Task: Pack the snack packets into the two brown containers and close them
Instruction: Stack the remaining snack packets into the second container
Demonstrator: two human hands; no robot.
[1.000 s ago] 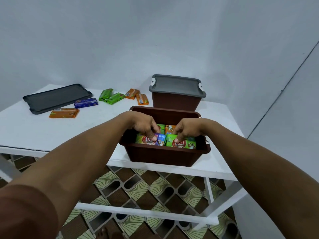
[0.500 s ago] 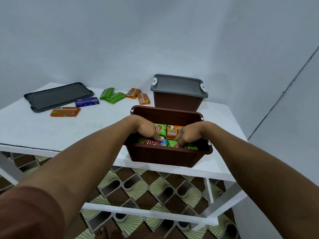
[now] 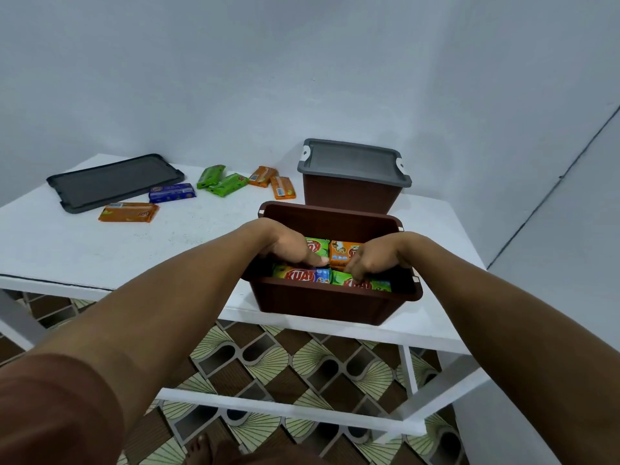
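An open brown container (image 3: 322, 302) stands at the near edge of the white table (image 3: 84, 250), with several snack packets inside. My left hand (image 3: 290, 246) has its fingers curled onto a green and blue packet (image 3: 303, 274) in the front row. My right hand (image 3: 372, 260) grips a green packet (image 3: 364, 284) beside it. Green (image 3: 318, 246) and orange (image 3: 342, 253) packets lie in the back row, partly hidden by my hands. Behind stands the second brown container (image 3: 349, 198), shut under a grey lid (image 3: 352, 161).
A loose dark grey lid (image 3: 114, 181) lies at the far left of the table. Near it are loose packets: an orange one (image 3: 129, 212), a blue one (image 3: 172, 193), two green ones (image 3: 219, 181) and two more orange packets (image 3: 273, 182). Patterned floor shows below the table.
Both hands have lowered the two front packets from a raised tilt down into the open container and stay on them.
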